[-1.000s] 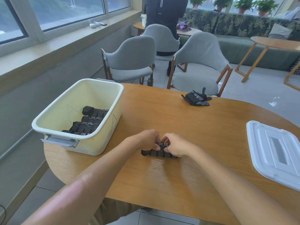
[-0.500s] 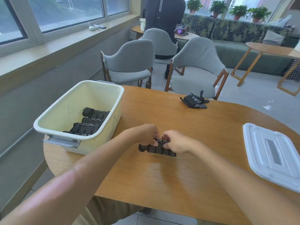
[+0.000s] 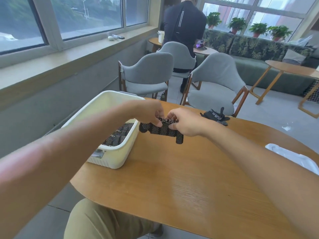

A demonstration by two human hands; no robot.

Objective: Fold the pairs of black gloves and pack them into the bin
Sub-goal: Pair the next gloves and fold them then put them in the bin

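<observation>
Black folded gloves (image 3: 162,130), partly hidden, pinched by left grip (image 3: 149,113) and right grip (image 3: 185,121).

Both forearms are bare from elbow to wrist; no sleeves, watch, rings or bands are visible. The left hand (image 3: 148,112) and right hand (image 3: 185,123) are ungloved. The lower body wears khaki-tan trousers (image 3: 103,221) of plain woven fabric, visible at the near edge below the forearms.
</observation>
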